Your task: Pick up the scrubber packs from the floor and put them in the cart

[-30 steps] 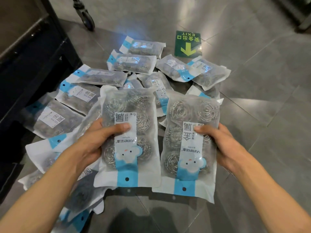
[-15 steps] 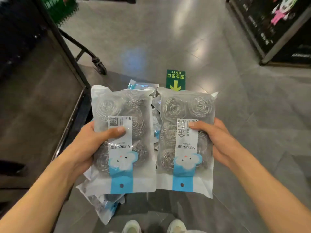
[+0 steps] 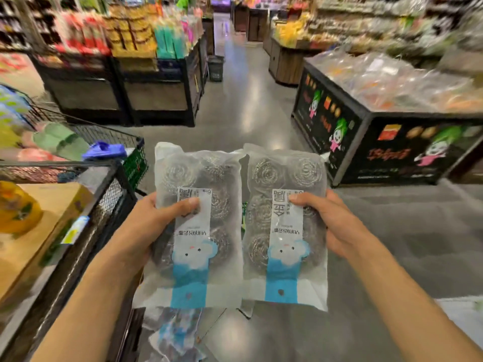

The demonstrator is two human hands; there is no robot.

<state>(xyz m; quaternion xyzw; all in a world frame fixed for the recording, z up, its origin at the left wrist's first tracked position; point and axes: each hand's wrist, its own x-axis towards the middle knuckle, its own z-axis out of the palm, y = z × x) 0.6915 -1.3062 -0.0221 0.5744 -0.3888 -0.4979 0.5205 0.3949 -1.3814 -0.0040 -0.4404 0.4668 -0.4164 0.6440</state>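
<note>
I hold two clear scrubber packs of steel-wool coils with white and blue labels, side by side at chest height. My left hand (image 3: 146,226) grips the left pack (image 3: 206,178), thumb across its label. My right hand (image 3: 337,223) grips the right pack (image 3: 277,176) the same way. The black mesh cart (image 3: 109,202) stands just left of the left pack, holding a cardboard box (image 3: 39,231) and a yellow item (image 3: 15,207). More scrubber packs (image 3: 175,333) lie on the floor below my hands, partly hidden.
A second wire cart (image 3: 109,137) with slippers stands further left. A black display bin (image 3: 366,137) of bagged goods sits at right. Shelves of goods line the far left. An aisle of grey tile floor (image 3: 245,105) runs ahead.
My view has lifted from the floor pile to the store aisle. Both packs have risen with my hands, still gripped, and the cart's top is now in sight at left.
</note>
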